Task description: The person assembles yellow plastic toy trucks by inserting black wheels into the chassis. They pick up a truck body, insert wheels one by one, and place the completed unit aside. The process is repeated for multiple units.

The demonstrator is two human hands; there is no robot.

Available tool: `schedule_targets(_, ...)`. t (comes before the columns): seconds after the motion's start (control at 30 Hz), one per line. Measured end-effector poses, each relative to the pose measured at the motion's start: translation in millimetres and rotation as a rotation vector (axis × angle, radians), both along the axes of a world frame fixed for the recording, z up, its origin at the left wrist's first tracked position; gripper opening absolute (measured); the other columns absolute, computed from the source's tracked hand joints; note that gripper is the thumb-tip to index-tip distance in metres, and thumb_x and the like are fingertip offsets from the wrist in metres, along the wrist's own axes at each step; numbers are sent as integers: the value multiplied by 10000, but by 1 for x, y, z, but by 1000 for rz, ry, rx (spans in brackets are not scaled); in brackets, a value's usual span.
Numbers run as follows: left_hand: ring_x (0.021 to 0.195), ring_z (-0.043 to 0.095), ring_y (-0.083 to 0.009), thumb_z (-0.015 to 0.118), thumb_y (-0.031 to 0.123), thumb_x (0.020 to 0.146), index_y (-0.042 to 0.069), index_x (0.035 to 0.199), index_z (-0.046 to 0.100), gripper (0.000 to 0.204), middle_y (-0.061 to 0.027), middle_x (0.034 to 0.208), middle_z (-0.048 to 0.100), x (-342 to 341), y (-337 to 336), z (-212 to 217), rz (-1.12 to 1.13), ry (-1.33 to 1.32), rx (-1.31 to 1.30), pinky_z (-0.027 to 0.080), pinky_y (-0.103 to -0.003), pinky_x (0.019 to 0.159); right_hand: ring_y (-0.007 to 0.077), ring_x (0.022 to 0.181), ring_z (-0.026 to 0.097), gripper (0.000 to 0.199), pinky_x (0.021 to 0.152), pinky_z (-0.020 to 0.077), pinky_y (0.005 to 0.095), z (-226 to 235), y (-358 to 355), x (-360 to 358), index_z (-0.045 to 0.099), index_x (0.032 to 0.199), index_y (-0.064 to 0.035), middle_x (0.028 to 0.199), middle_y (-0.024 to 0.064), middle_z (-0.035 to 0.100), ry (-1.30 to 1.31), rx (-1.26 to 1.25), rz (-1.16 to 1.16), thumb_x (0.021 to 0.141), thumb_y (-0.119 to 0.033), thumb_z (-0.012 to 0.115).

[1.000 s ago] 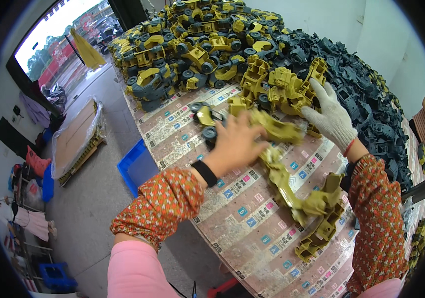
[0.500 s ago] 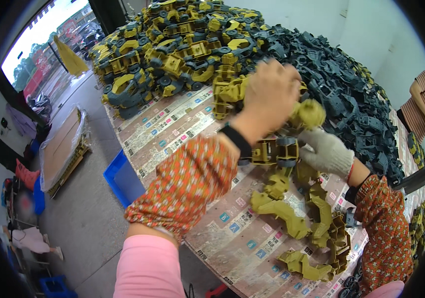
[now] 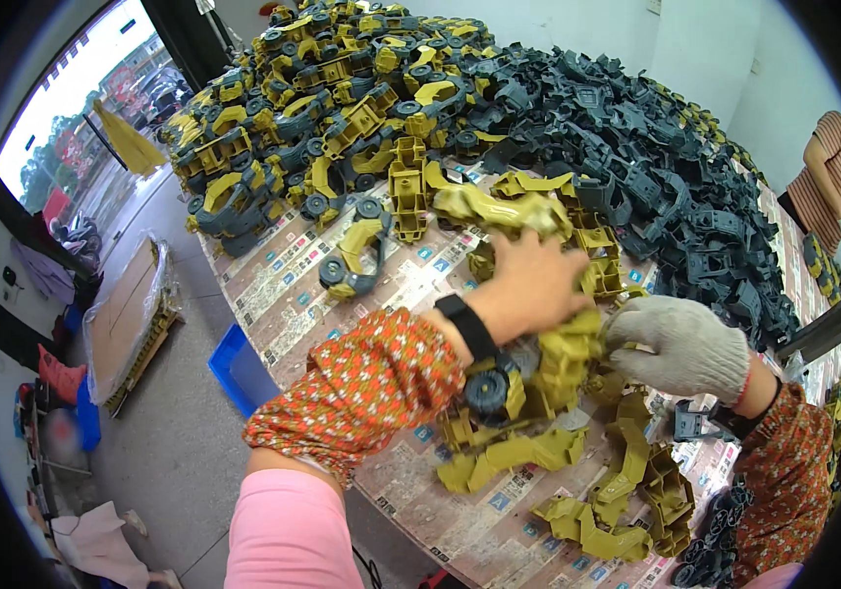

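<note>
My bare left hand (image 3: 536,287), with a black band at its wrist, reaches over yellow plastic toy-vehicle parts mid-table, fingers apart. Just beyond its fingers is a blurred yellow curved part (image 3: 504,208). My right hand (image 3: 685,346), in a pale knit glove, has its fingers curled on a yellow plastic part (image 3: 568,361), smeared by motion. Below my left wrist sits a dark wheel (image 3: 486,391) beside yellow pieces. Nearer me lie an angular yellow part (image 3: 514,459) and a yellow frame piece (image 3: 669,501). A wheeled yellow-and-grey toy chassis (image 3: 356,250) lies left of my left hand.
A heap of yellow-and-grey wheeled chassis (image 3: 342,108) covers the far left of the table (image 3: 283,294); dark grey parts (image 3: 676,196) are piled at right. A blue bin (image 3: 244,368) stands beside the left edge. Another person (image 3: 833,182) stands far right.
My left hand has drawn nearer me, and my gloved hand is slightly lower and to the right. A wheeled chassis now lies on the left table surface, where none lay before.
</note>
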State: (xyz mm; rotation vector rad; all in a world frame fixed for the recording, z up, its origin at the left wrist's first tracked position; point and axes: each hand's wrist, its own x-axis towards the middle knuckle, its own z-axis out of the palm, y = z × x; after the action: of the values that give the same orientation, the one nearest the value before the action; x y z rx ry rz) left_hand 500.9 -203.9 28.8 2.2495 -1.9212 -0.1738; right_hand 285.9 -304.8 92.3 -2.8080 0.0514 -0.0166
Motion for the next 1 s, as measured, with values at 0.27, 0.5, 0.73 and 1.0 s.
schedule_targets(0.27, 1002, 723, -381, 589, 456, 1032, 125, 1134, 754, 383, -156, 1065, 760, -22, 0, 33, -139, 428, -97, 560, -498, 885, 363, 951, 704, 189, 852, 578, 447, 25, 13, -58, 728, 1011, -62, 1031, 127, 725, -97, 51, -117, 860, -175, 749)
schedule_targets(0.5, 1250, 618, -413, 699, 247, 896, 112, 1318, 636, 447, -165, 1252, 672, 67, -95, -17, 312, -243, -243, 506, -583, 1012, 359, 1041, 683, 179, 888, 549, 437, 68, 68, -118, 702, 1031, -51, 1092, 143, 712, 1, 10, -156, 853, -62, 722)
schedule_targets(0.73, 1201, 654, -437, 750, 297, 857, 20, 1323, 578, 569, -261, 1299, 662, 53, -78, -41, 53, 267, -129, 532, -504, 1021, 370, 933, 717, 227, 817, 565, 468, 56, 80, -195, 738, 973, -70, 1041, 136, 754, 35, -1, -305, 761, -139, 776)
schedule_targets(1.0, 1085, 716, -395, 701, 342, 980, 128, 1288, 704, 375, -204, 1175, 741, 16, -25, 41, 42, 971, -32, 567, -464, 927, 414, 1119, 684, 233, 969, 549, 440, 77, 95, -227, 708, 1192, -18, 1220, 200, 714, 224, 97, -388, 969, -83, 681)
